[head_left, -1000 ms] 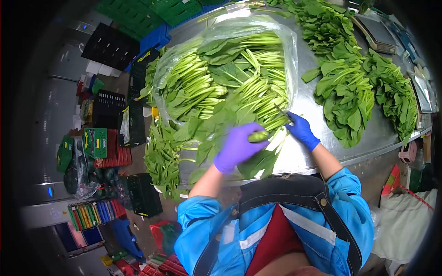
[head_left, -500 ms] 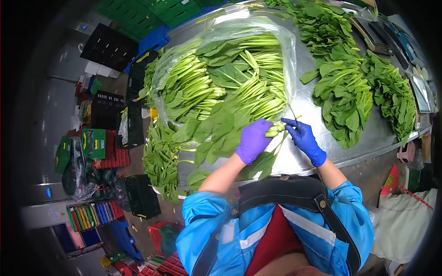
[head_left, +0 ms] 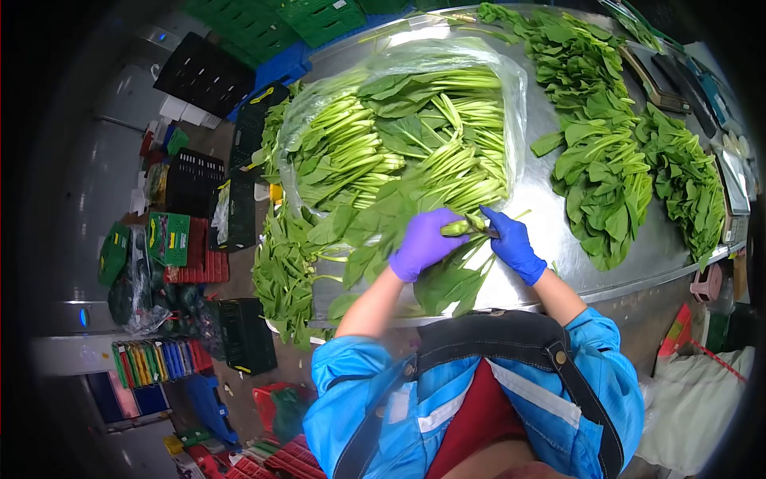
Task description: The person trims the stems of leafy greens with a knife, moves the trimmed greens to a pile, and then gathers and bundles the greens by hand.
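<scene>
My left hand (head_left: 425, 244), in a purple glove, is closed around a bunch of leafy greens (head_left: 455, 228), its pale stem ends pointing right. My right hand (head_left: 515, 246), in a blue glove, is closed on a small dark knife (head_left: 484, 231), whose blade lies against or very near those stem ends. Just beyond both hands, an open clear plastic bag (head_left: 517, 112) holds many stacked greens (head_left: 467, 172), stems mostly facing inward. Loose leaves (head_left: 451, 283) lie below my hands on the metal table (head_left: 550, 279).
Two rows of greens (head_left: 602, 172) (head_left: 686, 180) lie along the table's right side, near a scale (head_left: 734, 184). Loose leaves (head_left: 283, 271) pile at the left edge. Black crates (head_left: 243, 335) and green crates (head_left: 167, 239) stand on the floor at left.
The knife has swung from pointing up and away to lying across the stem ends between my hands. My left hand has shifted slightly left. The whole view has shifted a little.
</scene>
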A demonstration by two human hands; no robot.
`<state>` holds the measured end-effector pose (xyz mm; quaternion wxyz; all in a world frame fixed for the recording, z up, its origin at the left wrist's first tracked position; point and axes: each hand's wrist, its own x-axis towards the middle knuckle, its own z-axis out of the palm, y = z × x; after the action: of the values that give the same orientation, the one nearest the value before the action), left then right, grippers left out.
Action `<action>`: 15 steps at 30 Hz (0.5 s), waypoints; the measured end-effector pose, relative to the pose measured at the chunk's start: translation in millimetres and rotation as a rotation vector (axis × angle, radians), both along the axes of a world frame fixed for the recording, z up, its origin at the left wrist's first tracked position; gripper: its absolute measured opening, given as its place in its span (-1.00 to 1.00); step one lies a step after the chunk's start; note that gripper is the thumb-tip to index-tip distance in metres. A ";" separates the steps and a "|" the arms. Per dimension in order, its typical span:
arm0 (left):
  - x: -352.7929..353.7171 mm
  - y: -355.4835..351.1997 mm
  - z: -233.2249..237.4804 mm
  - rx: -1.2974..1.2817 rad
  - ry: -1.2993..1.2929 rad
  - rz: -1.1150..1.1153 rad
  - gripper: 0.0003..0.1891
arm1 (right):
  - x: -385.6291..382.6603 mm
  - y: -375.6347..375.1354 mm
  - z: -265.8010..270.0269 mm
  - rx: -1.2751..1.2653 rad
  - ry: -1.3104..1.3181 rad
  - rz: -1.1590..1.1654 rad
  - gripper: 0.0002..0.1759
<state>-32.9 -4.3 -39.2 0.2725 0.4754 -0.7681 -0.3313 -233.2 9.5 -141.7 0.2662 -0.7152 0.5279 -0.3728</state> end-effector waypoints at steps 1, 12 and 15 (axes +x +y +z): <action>-0.2 -0.6 -2.4 -0.002 0.000 0.003 -0.68 | -1.5 -1.5 -5.7 -0.002 0.000 0.003 -0.31; 11.2 6.7 20.8 0.229 0.134 -0.010 -0.66 | -4.1 -3.7 -14.4 0.093 -0.083 0.008 -0.39; 39.1 12.0 46.8 0.025 0.170 0.052 -0.70 | -27.7 5.4 -30.7 0.081 0.020 -0.053 -0.48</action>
<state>6.2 7.8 7.6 0.3391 0.4687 -0.7254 -0.3729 -260.9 14.8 -172.4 0.2799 -0.6932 0.5639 -0.3508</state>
